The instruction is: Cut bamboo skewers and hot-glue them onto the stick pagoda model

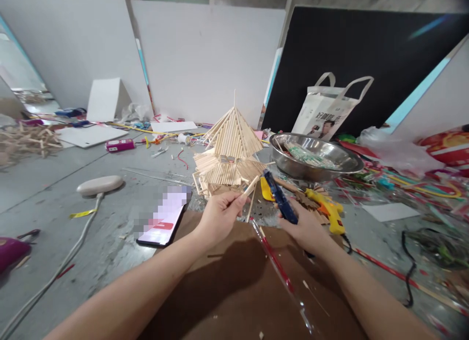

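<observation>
The left hand (pixel 222 215) pinches a stick (pixel 252 184); the right hand (pixel 306 227) grips a blue tool (pixel 280 198). A stick house (pixel 234 139) stands ahead. The floor (pixel 113 252) has room between phone (pixel 172 215) and cord (pixel 83 236).

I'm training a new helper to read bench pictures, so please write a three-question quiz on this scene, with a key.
1. What does the left hand hold?
2. True or false: the steel basin stands to the right of the stick model.
3. What colour is the tool in the right hand? a) yellow b) blue c) red

Key:
1. A pale wooden stick.
2. True.
3. b) blue.
</observation>
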Action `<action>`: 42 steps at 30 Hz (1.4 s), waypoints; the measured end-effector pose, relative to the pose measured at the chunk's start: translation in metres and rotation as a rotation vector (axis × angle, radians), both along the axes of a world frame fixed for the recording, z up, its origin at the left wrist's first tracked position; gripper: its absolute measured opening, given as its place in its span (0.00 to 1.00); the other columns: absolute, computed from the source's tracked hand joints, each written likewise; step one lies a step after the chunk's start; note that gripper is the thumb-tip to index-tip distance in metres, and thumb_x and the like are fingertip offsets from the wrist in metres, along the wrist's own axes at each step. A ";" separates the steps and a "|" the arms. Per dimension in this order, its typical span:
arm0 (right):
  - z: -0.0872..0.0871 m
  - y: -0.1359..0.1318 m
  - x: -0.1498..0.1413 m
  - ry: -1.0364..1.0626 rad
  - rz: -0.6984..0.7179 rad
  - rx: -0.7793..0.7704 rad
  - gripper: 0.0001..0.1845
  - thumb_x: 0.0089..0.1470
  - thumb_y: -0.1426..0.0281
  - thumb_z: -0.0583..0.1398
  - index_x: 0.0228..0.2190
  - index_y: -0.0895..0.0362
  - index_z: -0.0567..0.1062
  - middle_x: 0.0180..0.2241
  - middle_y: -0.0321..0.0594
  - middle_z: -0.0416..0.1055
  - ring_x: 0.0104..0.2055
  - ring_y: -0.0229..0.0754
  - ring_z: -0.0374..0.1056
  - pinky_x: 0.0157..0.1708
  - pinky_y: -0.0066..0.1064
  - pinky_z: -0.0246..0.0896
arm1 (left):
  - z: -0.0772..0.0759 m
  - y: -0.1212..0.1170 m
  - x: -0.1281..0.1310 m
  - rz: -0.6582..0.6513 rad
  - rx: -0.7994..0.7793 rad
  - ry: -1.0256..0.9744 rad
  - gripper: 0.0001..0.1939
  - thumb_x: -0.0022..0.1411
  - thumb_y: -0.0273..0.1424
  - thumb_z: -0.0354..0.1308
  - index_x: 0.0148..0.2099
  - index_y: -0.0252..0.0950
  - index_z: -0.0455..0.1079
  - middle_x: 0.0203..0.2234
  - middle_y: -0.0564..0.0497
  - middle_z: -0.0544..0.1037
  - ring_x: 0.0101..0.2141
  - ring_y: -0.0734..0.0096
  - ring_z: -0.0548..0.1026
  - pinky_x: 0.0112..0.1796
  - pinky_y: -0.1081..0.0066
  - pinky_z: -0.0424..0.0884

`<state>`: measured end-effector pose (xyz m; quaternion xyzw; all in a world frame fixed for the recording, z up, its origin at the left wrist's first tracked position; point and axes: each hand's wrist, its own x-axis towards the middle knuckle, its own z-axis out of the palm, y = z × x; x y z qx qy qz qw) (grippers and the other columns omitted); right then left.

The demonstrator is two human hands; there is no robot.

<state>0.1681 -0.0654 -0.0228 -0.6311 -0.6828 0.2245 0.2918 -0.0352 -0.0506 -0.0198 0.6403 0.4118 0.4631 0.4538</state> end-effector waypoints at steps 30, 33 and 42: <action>-0.008 -0.011 -0.010 -0.278 0.242 0.109 0.26 0.39 0.72 0.54 0.45 0.57 0.62 0.44 0.46 0.67 0.45 0.48 0.63 0.43 0.41 0.56 | -0.002 0.002 0.002 -0.186 0.043 0.217 0.13 0.55 0.29 0.46 0.21 0.32 0.64 0.14 0.57 0.63 0.18 0.81 0.56 0.23 0.77 0.55; -0.010 -0.011 -0.010 -0.277 0.242 0.099 0.26 0.39 0.73 0.54 0.44 0.58 0.63 0.43 0.45 0.67 0.44 0.48 0.63 0.43 0.41 0.56 | -0.002 0.001 0.003 -0.189 0.033 0.212 0.14 0.55 0.29 0.46 0.21 0.32 0.64 0.14 0.57 0.63 0.18 0.81 0.57 0.23 0.77 0.55; -0.014 -0.013 -0.011 -0.333 0.227 0.045 0.23 0.42 0.70 0.53 0.44 0.58 0.63 0.39 0.45 0.69 0.41 0.47 0.65 0.39 0.37 0.58 | -0.001 0.000 0.005 -0.183 0.032 0.224 0.14 0.55 0.29 0.46 0.20 0.32 0.62 0.14 0.58 0.61 0.19 0.81 0.57 0.23 0.78 0.55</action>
